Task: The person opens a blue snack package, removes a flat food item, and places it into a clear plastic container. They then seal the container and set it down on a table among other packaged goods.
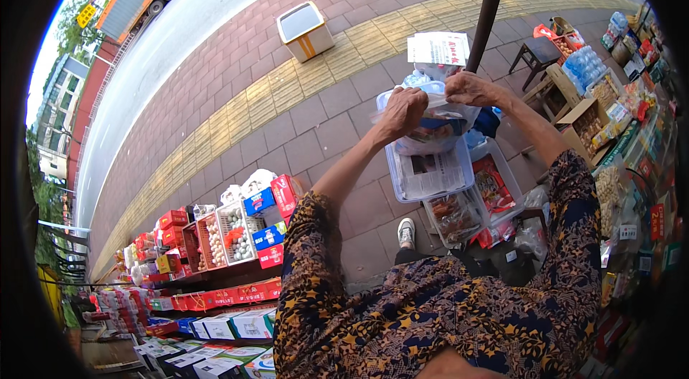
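Observation:
My left hand and my right hand are both closed on the top edge of a clear plastic bag. The bag looks filled, but its contents are hard to make out. It hangs over a translucent plastic bin in which a sheet of newspaper lies. Just beyond my hands a printed paper rests on top of other goods. Closer to my body is a clear container of brown food, beside another holding red packets.
A dark pole rises just past my right hand. On the paving stands a white foam box. Crates of eggs and stacked cartons line the left. At right are a stool and an open cardboard box.

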Action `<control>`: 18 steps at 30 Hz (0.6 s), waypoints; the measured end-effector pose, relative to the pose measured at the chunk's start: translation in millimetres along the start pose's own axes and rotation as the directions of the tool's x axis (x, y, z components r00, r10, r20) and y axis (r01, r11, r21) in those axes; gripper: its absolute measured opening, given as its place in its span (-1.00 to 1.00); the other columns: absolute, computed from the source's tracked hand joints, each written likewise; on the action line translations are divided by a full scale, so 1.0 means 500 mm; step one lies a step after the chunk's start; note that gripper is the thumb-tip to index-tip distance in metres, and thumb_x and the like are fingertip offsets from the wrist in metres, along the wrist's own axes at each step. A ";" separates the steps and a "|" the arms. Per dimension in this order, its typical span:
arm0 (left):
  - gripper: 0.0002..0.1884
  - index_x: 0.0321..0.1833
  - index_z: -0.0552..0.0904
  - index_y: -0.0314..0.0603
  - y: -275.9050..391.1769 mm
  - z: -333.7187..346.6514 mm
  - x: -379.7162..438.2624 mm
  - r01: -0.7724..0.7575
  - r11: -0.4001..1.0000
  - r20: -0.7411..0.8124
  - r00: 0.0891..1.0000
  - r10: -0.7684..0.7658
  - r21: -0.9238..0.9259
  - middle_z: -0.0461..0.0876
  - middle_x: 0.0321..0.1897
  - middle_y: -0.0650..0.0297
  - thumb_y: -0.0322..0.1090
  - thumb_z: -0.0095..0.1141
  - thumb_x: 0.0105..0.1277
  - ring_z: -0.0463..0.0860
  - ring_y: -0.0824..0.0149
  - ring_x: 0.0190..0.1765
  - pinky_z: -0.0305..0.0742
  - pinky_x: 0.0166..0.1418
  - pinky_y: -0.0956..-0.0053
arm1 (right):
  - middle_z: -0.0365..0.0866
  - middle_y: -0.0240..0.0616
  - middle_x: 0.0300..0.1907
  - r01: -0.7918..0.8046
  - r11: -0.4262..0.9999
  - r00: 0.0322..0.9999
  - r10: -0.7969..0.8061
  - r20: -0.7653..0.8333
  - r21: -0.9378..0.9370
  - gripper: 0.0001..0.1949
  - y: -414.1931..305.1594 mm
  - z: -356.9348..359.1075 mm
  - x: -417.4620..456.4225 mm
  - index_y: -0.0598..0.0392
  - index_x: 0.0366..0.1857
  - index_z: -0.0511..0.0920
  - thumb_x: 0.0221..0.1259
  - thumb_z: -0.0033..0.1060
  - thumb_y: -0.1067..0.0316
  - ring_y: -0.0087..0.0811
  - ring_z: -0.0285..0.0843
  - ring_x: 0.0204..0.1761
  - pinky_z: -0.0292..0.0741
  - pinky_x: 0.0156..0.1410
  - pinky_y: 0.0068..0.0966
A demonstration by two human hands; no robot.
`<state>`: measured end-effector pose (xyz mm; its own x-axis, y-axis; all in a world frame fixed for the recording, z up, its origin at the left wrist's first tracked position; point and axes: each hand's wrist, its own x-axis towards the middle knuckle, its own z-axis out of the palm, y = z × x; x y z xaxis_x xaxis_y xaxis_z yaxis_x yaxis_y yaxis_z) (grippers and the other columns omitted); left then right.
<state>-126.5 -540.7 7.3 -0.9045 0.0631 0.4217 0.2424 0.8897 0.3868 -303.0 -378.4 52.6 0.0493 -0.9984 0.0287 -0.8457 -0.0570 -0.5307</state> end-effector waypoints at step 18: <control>-0.89 -0.42 0.57 -0.24 -0.002 0.033 0.026 0.048 0.980 -0.037 0.998 -0.056 -0.192 0.57 -0.43 0.02 -0.37 0.08 0.21 0.60 -0.07 -0.31 0.45 -0.22 0.14 | 0.55 -0.02 -0.44 0.010 1.000 0.997 -0.009 -0.079 0.013 -0.83 -0.014 0.036 0.019 0.25 -0.45 0.57 0.19 0.14 0.35 -0.09 0.59 -0.27 0.46 -0.07 -0.22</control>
<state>-144.1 -533.3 -1.2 -0.9031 -0.0036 0.4294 0.2617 0.7881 0.5572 -287.0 -387.4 41.3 0.0147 -0.9948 0.1006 -0.8379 -0.0671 -0.5416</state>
